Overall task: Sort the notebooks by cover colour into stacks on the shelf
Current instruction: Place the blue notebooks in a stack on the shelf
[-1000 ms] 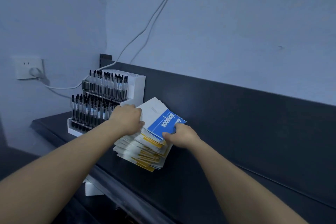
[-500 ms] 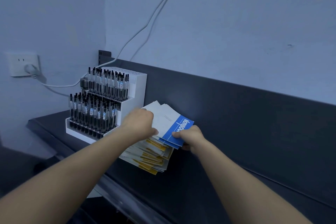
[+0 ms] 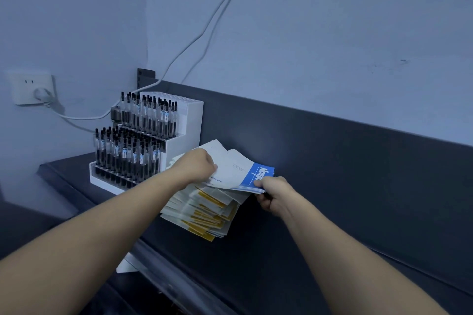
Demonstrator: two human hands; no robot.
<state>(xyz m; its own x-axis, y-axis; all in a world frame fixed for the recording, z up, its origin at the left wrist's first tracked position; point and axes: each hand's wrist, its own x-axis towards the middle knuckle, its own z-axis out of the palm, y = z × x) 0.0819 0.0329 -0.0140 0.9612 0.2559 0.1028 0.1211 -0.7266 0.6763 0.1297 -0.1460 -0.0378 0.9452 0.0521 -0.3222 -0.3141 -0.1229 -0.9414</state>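
A loose stack of thin notebooks (image 3: 202, 210) with white covers and yellow bands lies on the dark shelf (image 3: 320, 225). On top are a few blue-banded notebooks (image 3: 245, 171), shifted to the right and lifted at their right edge. My right hand (image 3: 273, 193) pinches the right edge of these blue notebooks, thumb on top. My left hand (image 3: 197, 165) is curled on the left part of the top cover, holding it; what its fingertips grip is hidden.
A white tiered pen rack (image 3: 143, 140) full of black pens stands just left of the stack. A dark back panel (image 3: 332, 151) runs behind the shelf. A wall socket (image 3: 32, 88) with a plugged cable is at the far left.
The blue-banded notebooks have slid to the right off the yellow stack, with my right hand drawing them along. My left hand has moved right and up over the top cover.
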